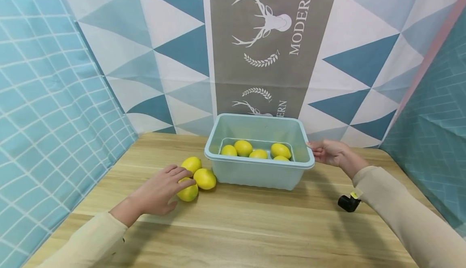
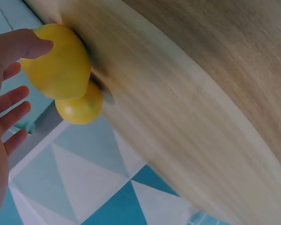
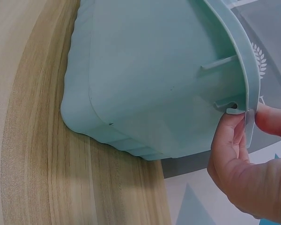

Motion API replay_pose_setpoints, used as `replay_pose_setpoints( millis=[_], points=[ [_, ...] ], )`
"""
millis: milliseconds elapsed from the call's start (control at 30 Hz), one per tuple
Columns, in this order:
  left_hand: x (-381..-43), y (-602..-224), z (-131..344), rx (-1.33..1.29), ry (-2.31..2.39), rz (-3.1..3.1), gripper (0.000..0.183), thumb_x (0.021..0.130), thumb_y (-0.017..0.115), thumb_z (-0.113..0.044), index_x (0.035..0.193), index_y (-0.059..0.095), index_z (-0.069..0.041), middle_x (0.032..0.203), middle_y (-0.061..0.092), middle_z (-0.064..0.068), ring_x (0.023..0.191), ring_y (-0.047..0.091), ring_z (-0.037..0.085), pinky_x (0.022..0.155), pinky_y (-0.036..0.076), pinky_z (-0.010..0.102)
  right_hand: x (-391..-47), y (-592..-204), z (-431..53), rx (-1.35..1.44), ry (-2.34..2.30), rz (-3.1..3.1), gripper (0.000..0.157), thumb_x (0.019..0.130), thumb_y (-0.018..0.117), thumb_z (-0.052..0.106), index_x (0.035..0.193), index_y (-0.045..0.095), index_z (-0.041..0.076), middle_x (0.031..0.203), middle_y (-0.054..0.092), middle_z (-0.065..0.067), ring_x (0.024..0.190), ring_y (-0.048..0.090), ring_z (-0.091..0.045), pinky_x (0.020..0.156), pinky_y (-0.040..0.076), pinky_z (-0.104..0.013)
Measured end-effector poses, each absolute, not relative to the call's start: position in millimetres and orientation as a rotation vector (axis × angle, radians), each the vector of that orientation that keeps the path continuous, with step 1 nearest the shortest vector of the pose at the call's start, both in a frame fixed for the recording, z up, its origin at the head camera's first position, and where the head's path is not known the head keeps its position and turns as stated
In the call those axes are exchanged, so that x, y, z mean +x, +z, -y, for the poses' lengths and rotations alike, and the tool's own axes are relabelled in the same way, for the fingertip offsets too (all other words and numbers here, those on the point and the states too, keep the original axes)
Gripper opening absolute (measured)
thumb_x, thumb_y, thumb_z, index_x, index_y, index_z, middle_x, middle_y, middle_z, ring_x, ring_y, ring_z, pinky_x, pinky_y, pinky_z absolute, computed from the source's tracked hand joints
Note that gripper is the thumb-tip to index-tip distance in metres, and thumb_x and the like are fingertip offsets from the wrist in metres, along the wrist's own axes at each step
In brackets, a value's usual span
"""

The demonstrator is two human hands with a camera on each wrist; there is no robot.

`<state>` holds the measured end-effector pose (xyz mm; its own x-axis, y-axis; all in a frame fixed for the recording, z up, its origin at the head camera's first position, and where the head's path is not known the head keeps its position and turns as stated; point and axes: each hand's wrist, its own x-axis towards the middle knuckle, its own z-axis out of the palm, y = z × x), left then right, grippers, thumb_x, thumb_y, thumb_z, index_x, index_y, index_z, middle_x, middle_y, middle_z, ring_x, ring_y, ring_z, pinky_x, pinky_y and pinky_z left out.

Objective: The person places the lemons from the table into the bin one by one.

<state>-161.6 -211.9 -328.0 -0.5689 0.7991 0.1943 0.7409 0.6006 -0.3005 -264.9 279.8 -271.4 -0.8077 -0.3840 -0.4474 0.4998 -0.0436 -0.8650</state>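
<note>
A pale blue-green plastic bin (image 1: 255, 175) stands on the wooden table with several yellow lemons (image 1: 243, 148) in it. My right hand (image 1: 333, 153) pinches its right rim; in the right wrist view the thumb is over the rim (image 3: 251, 70) and curled fingers are beneath it. Left of the bin, three lemons (image 1: 205, 179) lie close together on the table. My left hand (image 1: 160, 193) is over the nearest one, its fingers spread and loosely bent. In the left wrist view the thumb overlaps a lemon (image 2: 58, 70); whether it touches, I cannot tell.
A small black elbow-shaped object (image 1: 348, 203) with a yellow patch lies near the right sleeve. Behind the wooden table (image 1: 233, 227) hangs a patterned cloth (image 1: 182, 57); blue tiled sheets (image 1: 47, 98) close off the left side and a teal one (image 1: 433, 138) the right.
</note>
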Motion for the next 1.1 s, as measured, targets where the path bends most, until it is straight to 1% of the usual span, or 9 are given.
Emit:
replay_pose_setpoints(
  millis=[233,400,533,700,833,933,1000,1100],
  points=[
    [-170.5,-332.8,211.2,-1.256,0.279,2.540,0.060,0.062,0.077,-0.016,0.120,0.061,-0.016,0.114,0.062,0.005,0.106,0.057,0.025,0.097,0.048,0.041,-268.1,-272.4,-282.3,0.128,-1.906,-1.618,0.020,0.097,0.054,0.011,0.083,0.068,0.010,0.080,0.072,0.002,0.079,0.067,-0.007,0.077,0.060,-0.024],
    [-173.9,-332.3,207.7,-1.248,0.293,2.576,0.058,0.065,0.078,-0.017,0.121,0.061,-0.015,0.112,0.061,0.004,0.099,0.058,0.023,0.094,0.050,0.041,-271.1,-271.1,-283.1,0.127,-1.907,-1.608,0.016,0.096,0.057,0.012,0.084,0.068,0.010,0.081,0.072,0.002,0.079,0.067,-0.007,0.078,0.060,-0.025],
    [-173.5,-332.7,204.1,-1.241,0.289,2.618,0.057,0.067,0.079,-0.019,0.121,0.061,-0.016,0.111,0.060,0.004,0.096,0.058,0.021,0.092,0.051,0.041,-271.3,-270.6,-282.7,0.148,-1.906,-1.609,0.014,0.095,0.059,0.013,0.084,0.067,0.009,0.081,0.072,0.002,0.079,0.068,-0.007,0.079,0.060,-0.025],
    [-168.6,-332.2,196.1,-1.256,0.283,2.660,0.055,0.069,0.081,-0.025,0.120,0.060,-0.019,0.107,0.058,0.001,0.092,0.054,0.019,0.085,0.052,0.039,-269.7,-271.4,-280.6,0.182,-1.900,-1.630,0.014,0.095,0.058,0.012,0.085,0.067,0.009,0.081,0.071,0.001,0.079,0.067,-0.007,0.079,0.060,-0.025],
    [-163.7,-331.2,187.7,-1.277,0.234,2.653,0.054,0.070,0.081,-0.032,0.118,0.060,-0.019,0.103,0.055,-0.001,0.091,0.051,0.015,0.078,0.052,0.035,-269.1,-271.5,-280.0,0.186,-1.904,-1.632,0.014,0.095,0.059,0.012,0.084,0.067,0.009,0.080,0.071,0.001,0.079,0.067,-0.007,0.079,0.060,-0.025],
    [-159.6,-331.8,181.3,-1.270,0.175,2.659,0.056,0.069,0.080,-0.035,0.119,0.061,-0.018,0.102,0.054,-0.002,0.090,0.049,0.014,0.073,0.052,0.031,-269.0,-271.4,-280.0,0.185,-1.907,-1.625,0.014,0.095,0.059,0.012,0.084,0.067,0.009,0.079,0.072,0.001,0.079,0.068,-0.008,0.080,0.060,-0.025],
    [-157.1,-333.9,176.6,-1.266,0.151,2.692,0.056,0.070,0.078,-0.037,0.120,0.061,-0.018,0.104,0.053,-0.002,0.090,0.048,0.013,0.072,0.052,0.030,-269.0,-271.5,-280.2,0.185,-1.909,-1.620,0.015,0.095,0.059,0.012,0.083,0.068,0.009,0.078,0.072,0.001,0.079,0.067,-0.008,0.079,0.060,-0.026],
    [-154.2,-339.6,169.6,-1.288,0.141,2.757,0.054,0.074,0.074,-0.039,0.121,0.059,-0.018,0.107,0.055,-0.002,0.092,0.050,0.012,0.076,0.053,0.029,-268.9,-271.9,-279.7,0.191,-1.912,-1.608,0.015,0.095,0.058,0.012,0.084,0.068,0.009,0.079,0.071,0.001,0.079,0.067,-0.008,0.079,0.060,-0.026]
  ],
)
